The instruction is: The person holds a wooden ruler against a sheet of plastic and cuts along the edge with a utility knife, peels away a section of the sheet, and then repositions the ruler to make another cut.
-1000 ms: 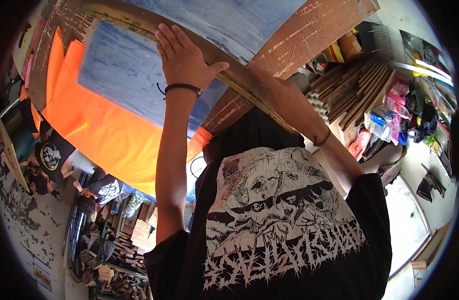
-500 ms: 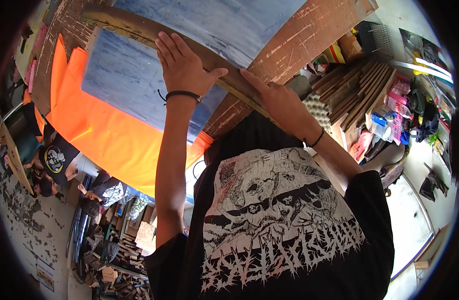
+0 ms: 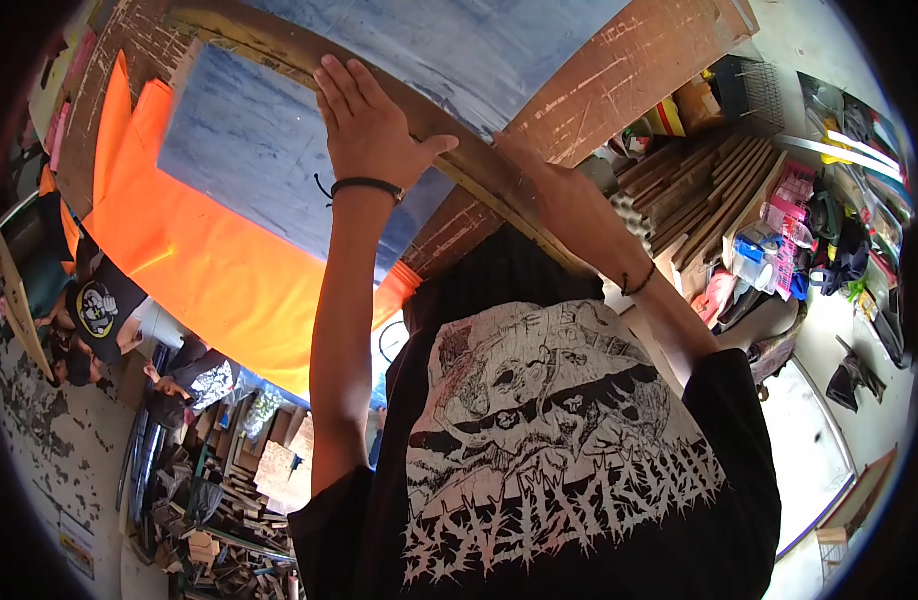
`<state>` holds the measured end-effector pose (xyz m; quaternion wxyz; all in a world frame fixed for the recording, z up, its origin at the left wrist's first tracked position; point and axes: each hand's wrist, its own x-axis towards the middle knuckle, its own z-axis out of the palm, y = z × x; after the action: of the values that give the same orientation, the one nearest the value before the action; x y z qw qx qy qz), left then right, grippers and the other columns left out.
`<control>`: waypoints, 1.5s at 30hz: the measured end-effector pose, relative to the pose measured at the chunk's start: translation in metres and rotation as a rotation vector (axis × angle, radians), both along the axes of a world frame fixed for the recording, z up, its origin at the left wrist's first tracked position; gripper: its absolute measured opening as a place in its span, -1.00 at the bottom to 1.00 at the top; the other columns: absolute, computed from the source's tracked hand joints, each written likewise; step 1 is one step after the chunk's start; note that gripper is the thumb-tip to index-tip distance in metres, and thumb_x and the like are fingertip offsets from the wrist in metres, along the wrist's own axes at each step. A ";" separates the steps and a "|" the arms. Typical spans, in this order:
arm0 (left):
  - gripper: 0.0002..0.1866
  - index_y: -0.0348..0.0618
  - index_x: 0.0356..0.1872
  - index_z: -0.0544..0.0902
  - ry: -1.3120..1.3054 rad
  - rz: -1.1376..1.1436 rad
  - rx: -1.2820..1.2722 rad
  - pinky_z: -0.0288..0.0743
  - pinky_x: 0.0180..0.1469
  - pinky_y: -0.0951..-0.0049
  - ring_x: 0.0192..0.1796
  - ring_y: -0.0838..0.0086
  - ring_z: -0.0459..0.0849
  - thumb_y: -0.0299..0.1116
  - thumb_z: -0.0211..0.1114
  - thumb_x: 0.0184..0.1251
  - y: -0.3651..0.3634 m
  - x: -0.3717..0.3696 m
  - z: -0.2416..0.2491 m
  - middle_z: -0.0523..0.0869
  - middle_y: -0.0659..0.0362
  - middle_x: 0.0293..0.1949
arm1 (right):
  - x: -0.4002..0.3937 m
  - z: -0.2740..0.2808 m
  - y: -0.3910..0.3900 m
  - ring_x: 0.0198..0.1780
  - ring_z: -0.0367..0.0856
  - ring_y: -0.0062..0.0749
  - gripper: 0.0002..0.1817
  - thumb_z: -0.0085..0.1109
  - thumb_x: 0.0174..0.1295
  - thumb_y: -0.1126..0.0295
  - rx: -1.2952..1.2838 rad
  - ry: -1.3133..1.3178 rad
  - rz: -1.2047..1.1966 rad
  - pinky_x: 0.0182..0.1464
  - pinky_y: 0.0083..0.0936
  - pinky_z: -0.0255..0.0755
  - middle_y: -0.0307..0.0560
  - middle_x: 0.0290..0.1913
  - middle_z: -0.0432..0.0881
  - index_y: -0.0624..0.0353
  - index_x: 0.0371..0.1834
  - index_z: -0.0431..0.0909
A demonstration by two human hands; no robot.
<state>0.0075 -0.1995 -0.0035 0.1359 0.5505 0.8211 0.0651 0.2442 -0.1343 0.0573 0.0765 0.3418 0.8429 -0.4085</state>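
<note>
A long brown wooden strip (image 3: 279, 50) lies diagonally over a bluish-grey sheet (image 3: 254, 130). My left hand (image 3: 372, 135) rests flat on the strip, its fingers stretched and its thumb out to the side. Along the far edge of the strip, my right hand (image 3: 559, 195) has its index finger extended. Its other fingers are curled underneath, and whatever they hold is hidden. Bright orange material (image 3: 209, 270) is spread out beneath the bluish sheet, on the left.
The scratched brown tabletop (image 3: 619, 75) shows at the upper right. Stacked wooden slats (image 3: 704, 185) stand beyond it, beside a cluttered heap. Two other people, one in a dark shirt (image 3: 99, 305), are at the left. Wood offcuts (image 3: 219, 520) cover the lower left.
My right hand has slid slightly to the right along the strip. My left hand stays in place on it. The view has shifted a little.
</note>
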 end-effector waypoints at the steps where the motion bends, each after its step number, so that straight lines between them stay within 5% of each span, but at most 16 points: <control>1: 0.49 -0.72 0.50 -0.02 -0.001 0.001 0.004 -0.19 0.65 -0.04 0.65 -0.30 -0.17 0.43 0.51 -0.12 0.002 0.000 0.000 -0.13 -0.56 0.55 | 0.000 -0.007 -0.001 -0.20 0.72 0.25 -0.22 0.07 0.33 0.57 0.031 0.005 0.028 -0.15 -0.01 0.59 0.25 -0.32 0.68 -0.03 0.63 0.09; 11: 0.53 -0.71 0.51 -0.09 0.015 -0.015 -0.015 -0.19 0.65 -0.06 0.65 -0.33 -0.20 0.48 0.47 -0.09 -0.001 -0.001 -0.003 -0.17 -0.57 0.55 | -0.012 0.009 -0.001 -0.21 0.71 0.27 -0.31 0.00 0.41 0.49 -0.034 -0.170 0.042 -0.20 0.04 0.57 0.41 -0.22 0.68 -0.08 0.62 0.14; 17: 0.55 -0.69 0.52 -0.13 0.011 -0.020 -0.030 -0.20 0.65 -0.06 0.65 -0.33 -0.23 0.52 0.44 -0.08 -0.001 -0.001 -0.005 -0.20 -0.57 0.56 | -0.004 0.003 -0.010 -0.20 0.73 0.25 -0.29 -0.05 0.37 0.55 0.034 -0.211 0.037 -0.18 0.03 0.59 0.40 -0.25 0.69 -0.10 0.61 0.16; 20: 0.54 -0.68 0.53 -0.13 0.005 -0.010 -0.034 -0.20 0.65 -0.05 0.65 -0.31 -0.23 0.52 0.44 -0.09 -0.002 -0.001 -0.004 -0.20 -0.55 0.57 | 0.010 0.005 -0.006 -0.31 0.71 0.24 -0.23 0.09 0.34 0.52 0.081 -0.059 0.077 -0.21 0.02 0.59 0.27 -0.42 0.67 -0.04 0.64 0.10; 23: 0.54 -0.67 0.53 -0.12 0.005 0.006 -0.031 -0.20 0.65 -0.05 0.66 -0.30 -0.24 0.51 0.45 -0.09 0.001 -0.002 -0.003 -0.20 -0.53 0.57 | 0.010 0.026 -0.002 -0.29 0.70 0.27 -0.23 0.07 0.30 0.58 -0.071 -0.218 0.041 -0.18 0.02 0.57 0.32 -0.40 0.67 0.00 0.61 0.13; 26: 0.54 -0.67 0.53 -0.11 -0.012 0.008 -0.032 -0.20 0.65 -0.05 0.66 -0.29 -0.24 0.50 0.47 -0.11 -0.003 0.001 -0.002 -0.20 -0.52 0.57 | -0.014 0.008 0.004 -0.30 0.68 0.27 -0.30 -0.05 0.38 0.60 -0.010 0.075 -0.031 -0.20 0.03 0.52 0.38 -0.28 0.67 -0.06 0.61 0.18; 37: 0.56 -0.67 0.53 -0.11 -0.016 0.018 -0.034 -0.20 0.65 -0.06 0.66 -0.30 -0.23 0.47 0.52 -0.14 0.002 -0.001 0.000 -0.19 -0.53 0.57 | -0.050 -0.010 0.009 -0.32 0.66 0.28 -0.33 -0.02 0.39 0.55 -0.004 -0.044 0.018 -0.22 0.08 0.49 0.36 -0.36 0.63 -0.06 0.59 0.20; 41: 0.54 -0.70 0.51 -0.07 -0.016 0.008 -0.003 -0.18 0.65 -0.06 0.65 -0.31 -0.21 0.45 0.53 -0.15 -0.002 0.001 -0.002 -0.16 -0.54 0.56 | -0.030 -0.011 0.000 -0.28 0.68 0.29 -0.29 -0.05 0.35 0.59 0.082 0.052 0.013 -0.21 0.08 0.51 0.39 -0.34 0.65 -0.05 0.60 0.20; 45: 0.52 -0.71 0.50 -0.03 0.003 0.003 0.009 -0.18 0.65 -0.06 0.65 -0.32 -0.18 0.43 0.53 -0.14 0.000 0.000 -0.003 -0.12 -0.56 0.56 | -0.001 0.004 -0.008 -0.32 0.72 0.20 -0.25 0.07 0.33 0.51 0.103 -0.133 0.075 -0.25 -0.01 0.61 0.26 -0.39 0.69 0.01 0.62 0.13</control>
<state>0.0073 -0.1992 -0.0065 0.1321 0.5498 0.8220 0.0680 0.2437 -0.1421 0.0615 0.1299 0.3397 0.8681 -0.3379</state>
